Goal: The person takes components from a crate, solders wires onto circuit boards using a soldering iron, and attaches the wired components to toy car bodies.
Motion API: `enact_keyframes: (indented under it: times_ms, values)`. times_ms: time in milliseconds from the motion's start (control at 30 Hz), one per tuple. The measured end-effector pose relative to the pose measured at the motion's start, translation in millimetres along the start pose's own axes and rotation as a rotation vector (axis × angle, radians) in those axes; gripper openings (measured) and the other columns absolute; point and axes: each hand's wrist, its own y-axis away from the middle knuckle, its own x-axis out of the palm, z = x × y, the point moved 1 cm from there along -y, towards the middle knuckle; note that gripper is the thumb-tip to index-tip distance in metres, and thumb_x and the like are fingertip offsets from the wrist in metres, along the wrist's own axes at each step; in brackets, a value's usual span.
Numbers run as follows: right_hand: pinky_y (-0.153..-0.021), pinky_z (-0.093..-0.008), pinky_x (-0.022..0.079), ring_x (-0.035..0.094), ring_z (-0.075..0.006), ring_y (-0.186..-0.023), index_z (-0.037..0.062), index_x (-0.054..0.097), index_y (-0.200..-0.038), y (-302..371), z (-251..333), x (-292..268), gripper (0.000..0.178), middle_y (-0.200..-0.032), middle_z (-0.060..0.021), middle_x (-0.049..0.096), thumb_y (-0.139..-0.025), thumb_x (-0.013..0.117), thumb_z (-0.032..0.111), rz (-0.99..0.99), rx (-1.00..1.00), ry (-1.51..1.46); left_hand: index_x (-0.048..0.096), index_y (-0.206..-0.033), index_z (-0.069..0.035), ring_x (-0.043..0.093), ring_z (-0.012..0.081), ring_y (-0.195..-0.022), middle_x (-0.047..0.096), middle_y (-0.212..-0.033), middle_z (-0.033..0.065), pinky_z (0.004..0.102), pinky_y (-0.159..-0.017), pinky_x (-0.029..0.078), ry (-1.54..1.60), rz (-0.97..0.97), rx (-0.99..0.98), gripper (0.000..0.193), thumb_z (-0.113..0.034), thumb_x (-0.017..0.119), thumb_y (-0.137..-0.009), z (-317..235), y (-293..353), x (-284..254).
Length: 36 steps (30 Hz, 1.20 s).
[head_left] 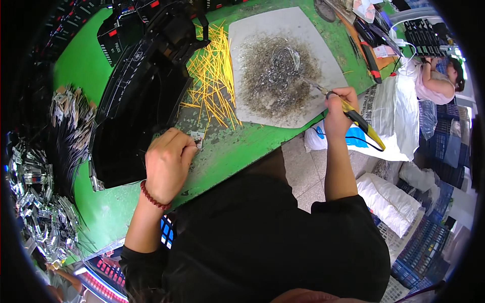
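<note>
My right hand grips a yellow-and-black soldering iron. Its metal tip points left, over a pale grey board coated with dark, shiny residue. On that residue lies a loose coil of silvery solder wire, close to the tip. My left hand, with a beaded bracelet at the wrist, rests on the green bench with fingers curled in. By its thumb sits a small whitish piece with dark marks; the fingertips are mostly hidden, so what they pinch cannot be made out.
Large black plastic housings stand left of my left hand. Thin yellow wires lie strewn beside the board. Bundled wires and shiny clear parts crowd the far left. Tools line the right edge; another person sits beyond white sacks.
</note>
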Motion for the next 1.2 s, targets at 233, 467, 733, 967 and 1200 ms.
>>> enact_keyframes:
  times_ms: [233,467,733,967,1200]
  values:
    - [-0.053,-0.0197,0.037,0.048,-0.0041,-0.058,0.0021,0.055,-0.083,-6,-5,12,0.01,-0.068,0.0015,0.053,-0.078,0.062,-0.003,0.01,0.045,-0.095,0.059,-0.074,-0.002,0.06,0.0301,-0.071,0.059,-0.076,0.01,0.037,-0.064,0.047,-0.022,0.018,-0.03,0.011,0.001,0.069,-0.07,-4,-3,-1]
    - [-0.052,-0.0201,0.037,0.048,-0.0049,-0.057,0.0018,0.055,-0.082,-2,-1,11,0.008,-0.066,0.0008,0.053,-0.078,0.06,-0.003,0.0,0.034,-0.076,0.059,-0.074,-0.003,0.06,0.0304,-0.071,0.059,-0.076,0.0103,0.0371,-0.063,0.047,-0.02,0.027,-0.041,0.011,0.001,0.069,-0.071,-5,-2,-2]
    - [-0.056,-0.02,0.04,0.05,-0.0064,-0.058,0.0015,0.053,-0.082,22,11,26,0.009,-0.069,-0.0016,0.054,-0.076,0.058,-0.003,0.035,0.019,-0.232,0.059,-0.073,-0.004,0.059,0.0303,-0.07,0.057,-0.074,0.0098,0.0376,-0.062,0.047,-0.022,0.021,-0.06,0.009,-0.002,0.068,-0.073,1,4,-5]
    - [-0.06,-0.0227,0.038,0.047,-0.0078,-0.067,0.0015,0.053,-0.09,96,42,66,0.019,-0.081,-0.0059,0.056,-0.079,0.067,0.008,0.5,0.049,-0.371,0.061,-0.076,-0.005,0.061,0.0294,-0.072,0.06,-0.078,0.0089,0.0358,-0.062,0.048,-0.007,-0.004,-0.023,0.006,-0.007,0.067,-0.077,3,3,1]
    - [-0.058,-0.0231,0.032,0.04,-0.0076,-0.065,0.0031,0.048,-0.091,113,46,87,0.022,-0.076,-0.0035,0.05,-0.082,0.065,0.013,0.71,0.003,-0.293,0.062,-0.076,-0.006,0.061,0.0288,-0.071,0.061,-0.078,0.0079,0.0361,-0.062,0.048,-0.08,-0.031,-0.046,0.006,-0.009,0.068,-0.077,3,8,2]
